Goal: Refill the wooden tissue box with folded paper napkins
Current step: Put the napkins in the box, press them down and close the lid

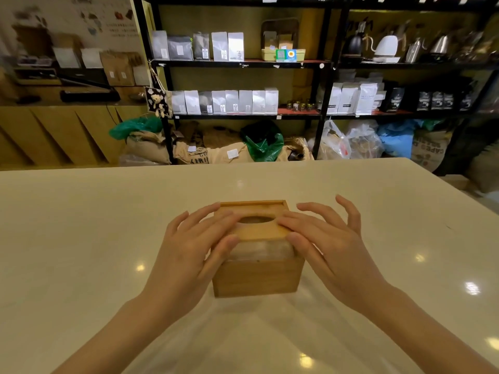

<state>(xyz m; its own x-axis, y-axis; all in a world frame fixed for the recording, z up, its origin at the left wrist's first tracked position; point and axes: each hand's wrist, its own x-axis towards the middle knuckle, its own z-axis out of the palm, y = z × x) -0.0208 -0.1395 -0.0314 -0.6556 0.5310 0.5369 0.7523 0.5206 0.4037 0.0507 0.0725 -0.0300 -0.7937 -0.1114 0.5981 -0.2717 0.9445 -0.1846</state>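
A square wooden tissue box [256,276] stands on the pale table [81,238] in front of me. Its sliding wooden lid [259,230], with an oval slot, sits partly slid back, leaving a gap at the near side. White paper napkins [259,251] show through that gap inside the box. My left hand [194,247] lies on the lid's left part, fingers spread and thumb at the lid's near edge. My right hand [326,238] rests on the lid's right part in the same way. Neither hand is closed around anything.
The table's far edge [216,164] faces black shelves [243,63] with white and silver pouches. Sacks and plastic bags [264,144] lie on the floor below. Kettles stand on the upper right shelf [391,47]. A wooden counter [54,130] is at the left.
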